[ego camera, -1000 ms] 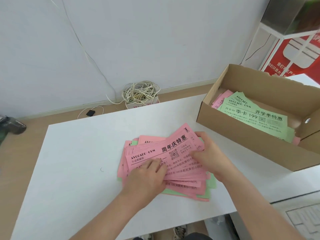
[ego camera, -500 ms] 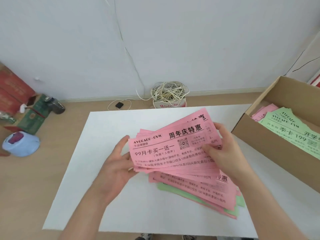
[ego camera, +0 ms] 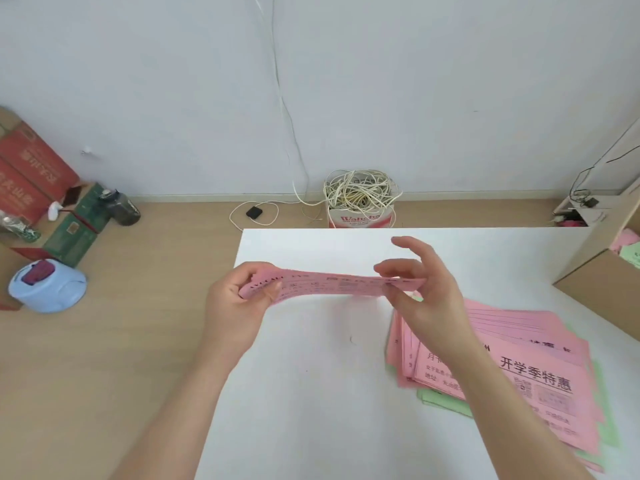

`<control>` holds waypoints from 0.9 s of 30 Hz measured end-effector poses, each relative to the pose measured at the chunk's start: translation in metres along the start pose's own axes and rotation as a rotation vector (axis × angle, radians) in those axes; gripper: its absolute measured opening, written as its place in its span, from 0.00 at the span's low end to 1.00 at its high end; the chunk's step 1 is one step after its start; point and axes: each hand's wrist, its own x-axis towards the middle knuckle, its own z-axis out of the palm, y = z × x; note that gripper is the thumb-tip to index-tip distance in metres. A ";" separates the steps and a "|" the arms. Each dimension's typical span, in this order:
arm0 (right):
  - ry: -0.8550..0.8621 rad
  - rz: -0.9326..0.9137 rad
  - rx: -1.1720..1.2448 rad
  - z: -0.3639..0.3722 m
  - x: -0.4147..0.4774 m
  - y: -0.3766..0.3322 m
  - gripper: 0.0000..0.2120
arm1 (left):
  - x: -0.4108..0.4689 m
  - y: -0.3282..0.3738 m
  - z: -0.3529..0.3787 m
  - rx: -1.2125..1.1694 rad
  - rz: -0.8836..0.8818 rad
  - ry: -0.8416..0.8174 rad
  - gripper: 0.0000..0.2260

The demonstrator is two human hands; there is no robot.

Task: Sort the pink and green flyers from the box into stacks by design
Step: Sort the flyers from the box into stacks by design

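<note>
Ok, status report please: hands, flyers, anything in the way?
Left hand and right hand each grip one end of the pink flyer bundle, above the table. Mixed pile lies to the right. No obstacle seen.

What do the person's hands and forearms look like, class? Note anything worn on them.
Both the left hand and the right hand are bare: no gloves, rings or watch show. The left forearm and right forearm are bare too, with no sleeve in view.
</note>
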 end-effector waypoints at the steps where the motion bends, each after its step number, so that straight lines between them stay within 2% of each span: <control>1: 0.000 0.019 -0.013 0.012 0.001 0.004 0.28 | 0.005 -0.010 -0.006 0.025 -0.019 -0.027 0.10; 6: 0.096 0.051 -0.076 0.054 0.006 0.019 0.28 | 0.030 -0.039 -0.022 0.037 -0.059 -0.106 0.08; 12: 0.202 0.042 -0.047 0.064 0.022 0.011 0.27 | 0.058 -0.037 -0.025 -0.056 -0.053 -0.151 0.08; 15: 0.178 -0.021 -0.044 0.050 0.021 -0.004 0.29 | 0.066 -0.029 -0.031 -0.192 -0.032 -0.125 0.10; 18: 0.103 0.000 -0.025 0.040 0.027 -0.010 0.32 | 0.072 -0.026 -0.032 -0.317 -0.034 -0.154 0.11; 23: 0.144 0.089 -0.057 0.055 0.036 0.016 0.31 | 0.081 -0.046 -0.025 -0.261 -0.065 -0.229 0.13; 27: 0.211 0.107 -0.030 0.072 0.037 0.029 0.35 | 0.082 -0.058 -0.015 -0.207 -0.092 -0.246 0.14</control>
